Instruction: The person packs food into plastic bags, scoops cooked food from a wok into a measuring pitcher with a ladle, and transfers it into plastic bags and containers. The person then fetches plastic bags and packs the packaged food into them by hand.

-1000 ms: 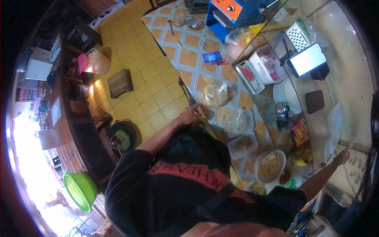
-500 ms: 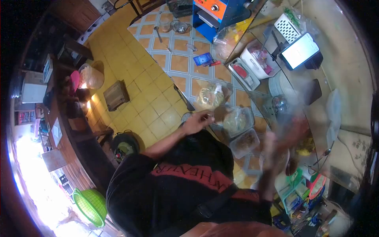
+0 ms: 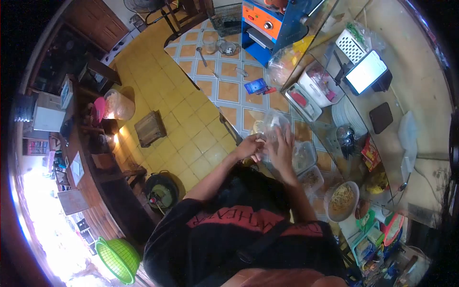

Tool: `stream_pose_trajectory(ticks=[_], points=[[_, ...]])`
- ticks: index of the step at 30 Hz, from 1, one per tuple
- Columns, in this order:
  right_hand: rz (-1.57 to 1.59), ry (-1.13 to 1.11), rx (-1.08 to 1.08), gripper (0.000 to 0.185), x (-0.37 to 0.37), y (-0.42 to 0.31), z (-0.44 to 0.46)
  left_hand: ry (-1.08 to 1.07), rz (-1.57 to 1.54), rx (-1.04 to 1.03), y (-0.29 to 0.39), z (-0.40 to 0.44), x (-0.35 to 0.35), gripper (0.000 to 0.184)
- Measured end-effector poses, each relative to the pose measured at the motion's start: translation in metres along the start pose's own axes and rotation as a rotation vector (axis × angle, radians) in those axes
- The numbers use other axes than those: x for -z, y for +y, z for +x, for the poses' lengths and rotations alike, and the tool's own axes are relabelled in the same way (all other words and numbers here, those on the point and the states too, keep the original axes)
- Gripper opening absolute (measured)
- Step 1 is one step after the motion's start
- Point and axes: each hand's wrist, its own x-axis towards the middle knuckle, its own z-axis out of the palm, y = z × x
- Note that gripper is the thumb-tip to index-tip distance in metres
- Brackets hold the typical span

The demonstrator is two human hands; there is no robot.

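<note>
Both my hands meet over the near edge of the tiled table (image 3: 228,89). My left hand (image 3: 248,147) has its fingers curled together; what they pinch is too small to make out. My right hand (image 3: 281,152) reaches over from the right with fingers spread, in front of a clear plastic container (image 3: 277,118) with a white-capped item and pale food partly hidden by the hands. Right of my hands are a clear bag or tub (image 3: 303,157) and a tub of brown food (image 3: 311,180). A bowl of noodles (image 3: 343,197) stands farther right.
A blue phone-like packet (image 3: 256,86), a spoon (image 3: 202,57) and a blue-orange machine (image 3: 262,21) are on the table. Behind glass stand a lit phone (image 3: 366,71) and stacked plates (image 3: 348,115). On the floor are a wooden stool (image 3: 150,128) and a gas cylinder (image 3: 161,194).
My right hand has come from the far right, past the noodle bowl, to beside my left hand. My left hand has shifted slightly right, and the container now lies behind both.
</note>
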Motion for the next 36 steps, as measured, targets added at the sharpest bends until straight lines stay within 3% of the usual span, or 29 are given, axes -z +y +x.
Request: stream_pose_trajectory(ticks=[2, 4, 6, 13, 15, 16, 17, 19, 23, 28, 31, 36], points=[[-0.368, -0.001, 0.032, 0.051, -0.004, 0.015, 0.020, 0.004, 0.015, -0.041, -0.009, 0.011, 0.006, 0.029], [-0.378, -0.038, 0.048, 0.052, -0.012, 0.031, 0.039, 0.042, 0.058, -0.103, -0.012, 0.020, 0.011, 0.028], [-0.381, -0.213, 0.024, 0.054, -0.027, 0.052, 0.054, 0.060, 0.098, -0.098, -0.018, 0.030, 0.023, 0.027], [-0.555, -0.312, 0.008, 0.060, -0.050, 0.106, 0.076, 0.073, 0.028, -0.021, -0.028, 0.070, 0.053, 0.023], [-0.672, -0.401, -0.164, 0.061, -0.051, 0.107, 0.075, 0.179, 0.190, -0.036, -0.029, 0.073, 0.051, 0.030], [-0.672, -0.402, -0.160, 0.061, -0.052, 0.110, 0.075, 0.284, 0.354, -0.047, -0.029, 0.073, 0.049, 0.038], [-0.608, -0.397, -0.188, 0.061, -0.053, 0.112, 0.074, 0.286, 0.353, -0.048, -0.030, 0.071, 0.046, 0.038], [-0.547, -0.398, -0.216, 0.062, -0.056, 0.124, 0.070, 0.504, 0.326, -0.139, -0.047, 0.074, 0.041, 0.040], [-0.552, -0.381, -0.187, 0.067, -0.063, 0.140, 0.063, 0.534, 0.280, -0.179, -0.069, 0.078, 0.035, 0.039], [-0.636, -0.468, -0.292, 0.067, -0.055, 0.110, 0.069, 0.727, 0.496, -0.052, -0.080, 0.079, 0.032, 0.047], [-0.608, -0.550, -0.345, 0.070, -0.050, 0.103, 0.069, 0.861, 0.593, -0.094, -0.091, 0.084, 0.029, 0.053], [-0.662, -0.513, -0.319, 0.075, -0.058, 0.105, 0.070, 0.762, 0.449, -0.035, -0.089, 0.083, 0.034, 0.058]])
